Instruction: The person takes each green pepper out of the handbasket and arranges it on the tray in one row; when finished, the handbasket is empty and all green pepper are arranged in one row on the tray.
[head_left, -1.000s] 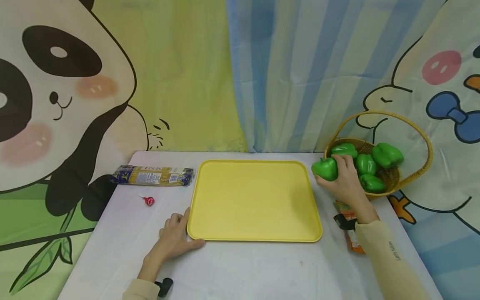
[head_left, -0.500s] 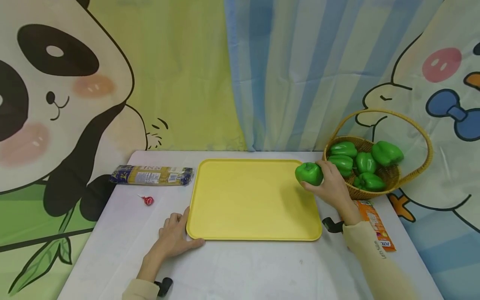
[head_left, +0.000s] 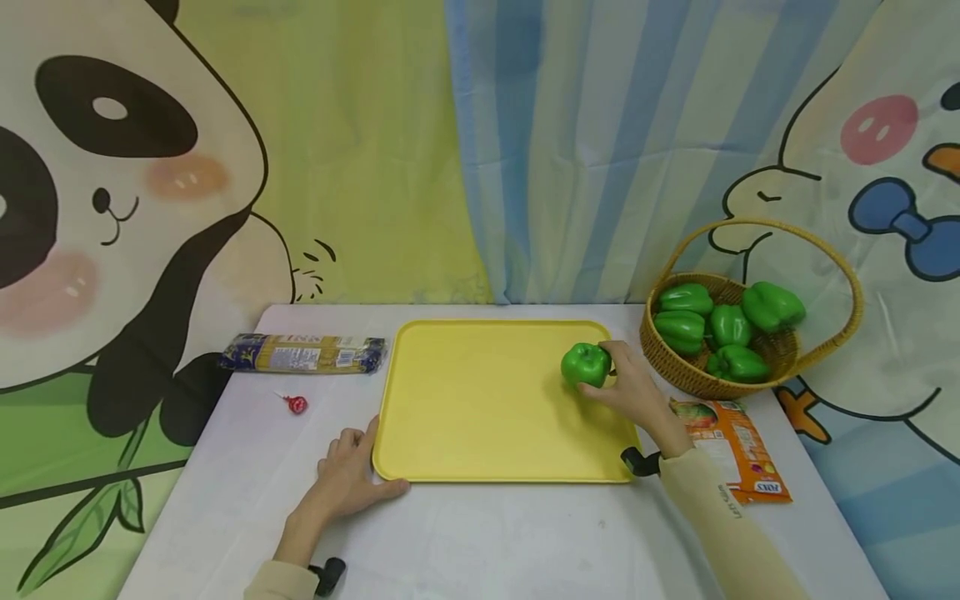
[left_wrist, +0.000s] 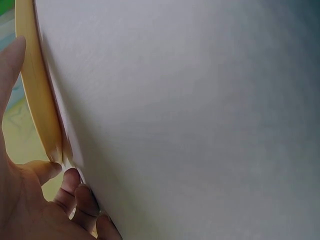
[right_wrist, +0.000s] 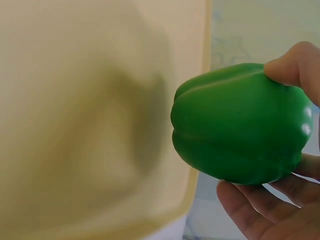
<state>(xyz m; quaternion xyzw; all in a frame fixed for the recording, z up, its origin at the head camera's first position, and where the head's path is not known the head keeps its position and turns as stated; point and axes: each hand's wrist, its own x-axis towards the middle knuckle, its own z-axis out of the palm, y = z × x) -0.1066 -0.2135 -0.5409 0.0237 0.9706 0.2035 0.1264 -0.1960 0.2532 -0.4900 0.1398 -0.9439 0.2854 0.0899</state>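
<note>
In the head view my right hand [head_left: 626, 383] holds a green bell pepper [head_left: 586, 365] over the right part of the yellow tray [head_left: 495, 417]. Thumb and fingers grip its sides in the right wrist view, where the bell pepper [right_wrist: 240, 125] is clear of the tray [right_wrist: 75, 75] and casts a shadow on it. At the tray's front left corner lies my left hand [head_left: 347, 475], its thumb along the front rim and its index finger against the left side. The left wrist view has the thumb [left_wrist: 12, 60] touching the rim [left_wrist: 40, 90] and the other fingertips down on the white cloth.
A wicker basket [head_left: 675, 373] with several green bell peppers stands back right, its handle raised. An orange packet [head_left: 757, 458] lies in front of it, partly behind the right arm. On the left are a pack of spaghetti [head_left: 303, 353] and a red lollipop [head_left: 297, 404].
My right hand has carried the bell pepper from the basket's left rim leftward and toward me, over the tray. The orange packet shows more now. My left hand has stayed at the tray corner.
</note>
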